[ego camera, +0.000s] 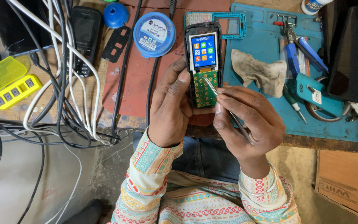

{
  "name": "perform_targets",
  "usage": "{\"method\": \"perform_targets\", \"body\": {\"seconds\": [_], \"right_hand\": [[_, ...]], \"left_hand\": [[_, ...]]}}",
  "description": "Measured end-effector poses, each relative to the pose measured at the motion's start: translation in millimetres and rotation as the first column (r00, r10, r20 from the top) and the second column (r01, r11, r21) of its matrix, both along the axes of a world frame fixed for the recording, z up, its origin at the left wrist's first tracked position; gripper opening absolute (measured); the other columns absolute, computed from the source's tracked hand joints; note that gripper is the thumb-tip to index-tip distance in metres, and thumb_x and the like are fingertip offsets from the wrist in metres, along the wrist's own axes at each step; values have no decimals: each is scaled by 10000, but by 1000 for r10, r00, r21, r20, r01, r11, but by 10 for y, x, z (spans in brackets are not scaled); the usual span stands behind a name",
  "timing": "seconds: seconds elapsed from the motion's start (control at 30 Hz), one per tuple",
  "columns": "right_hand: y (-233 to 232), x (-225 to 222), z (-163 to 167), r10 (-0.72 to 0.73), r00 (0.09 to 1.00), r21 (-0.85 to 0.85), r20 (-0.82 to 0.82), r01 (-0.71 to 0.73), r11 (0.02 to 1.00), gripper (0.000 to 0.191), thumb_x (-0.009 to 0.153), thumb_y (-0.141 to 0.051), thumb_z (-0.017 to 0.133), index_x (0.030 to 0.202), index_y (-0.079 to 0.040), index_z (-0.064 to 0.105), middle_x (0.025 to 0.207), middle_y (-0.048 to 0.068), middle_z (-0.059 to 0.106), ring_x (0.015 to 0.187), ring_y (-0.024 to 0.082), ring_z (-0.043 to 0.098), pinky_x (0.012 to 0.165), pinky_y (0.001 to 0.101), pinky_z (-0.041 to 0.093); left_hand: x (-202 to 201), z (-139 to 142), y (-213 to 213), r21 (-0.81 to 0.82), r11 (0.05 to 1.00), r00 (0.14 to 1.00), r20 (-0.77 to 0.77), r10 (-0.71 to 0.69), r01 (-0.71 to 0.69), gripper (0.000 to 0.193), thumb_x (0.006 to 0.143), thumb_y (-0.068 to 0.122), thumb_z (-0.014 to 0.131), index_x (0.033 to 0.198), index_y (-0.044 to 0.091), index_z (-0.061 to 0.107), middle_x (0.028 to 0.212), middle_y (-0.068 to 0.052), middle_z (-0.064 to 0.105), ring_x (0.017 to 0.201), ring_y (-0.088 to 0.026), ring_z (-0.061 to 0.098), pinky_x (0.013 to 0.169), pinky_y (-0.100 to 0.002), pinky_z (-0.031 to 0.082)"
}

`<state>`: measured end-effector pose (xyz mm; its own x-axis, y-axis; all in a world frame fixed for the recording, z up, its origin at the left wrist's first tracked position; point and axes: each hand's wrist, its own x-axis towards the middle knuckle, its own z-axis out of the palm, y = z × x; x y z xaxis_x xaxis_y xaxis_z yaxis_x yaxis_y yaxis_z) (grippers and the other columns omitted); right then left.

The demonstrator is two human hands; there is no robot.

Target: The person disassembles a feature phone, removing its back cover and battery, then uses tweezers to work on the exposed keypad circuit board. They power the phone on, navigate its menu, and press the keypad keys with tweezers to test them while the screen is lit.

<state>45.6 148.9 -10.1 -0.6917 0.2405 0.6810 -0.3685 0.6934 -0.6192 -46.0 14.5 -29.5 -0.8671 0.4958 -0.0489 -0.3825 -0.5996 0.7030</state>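
Observation:
My left hand grips an opened small phone from its left side. The phone's screen is lit with coloured icons, and below it a bare green keypad board shows. My right hand holds thin metal tweezers like a pen. The tweezer tips rest on the top of the green board. Both hands hover over the front edge of a workbench, above my lap.
A blue work mat carries a dirty cloth, pliers and screwdrivers. Behind the phone lie a teal phone frame, a round blue tin and a black phone. Tangled cables and a yellow box sit left.

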Motion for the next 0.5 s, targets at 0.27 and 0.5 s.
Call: {"method": "perform_targets", "body": {"seconds": [0.27, 0.5], "right_hand": [[-1, 9, 15, 21, 1000, -68, 9, -20, 998, 260, 976, -156, 801, 1157, 13, 722, 1102, 159, 743, 1074, 261, 752, 970, 338, 620], [10, 2, 11, 45, 999, -145, 10, -43, 988, 191, 986, -8, 760, 1169, 29, 718, 1094, 176, 741, 1040, 255, 749, 952, 315, 602]], "left_hand": [[11, 45, -13, 67, 997, 997, 69, -45, 41, 454, 1106, 198, 471, 1500, -20, 420, 1291, -127, 626, 1127, -212, 690, 844, -488, 664], [20, 20, -37, 23, 998, 997, 47, -53, 52, 450, 1148, 203, 470, 1534, -24, 434, 1242, -158, 634, 930, -190, 648, 820, -469, 647]]}}
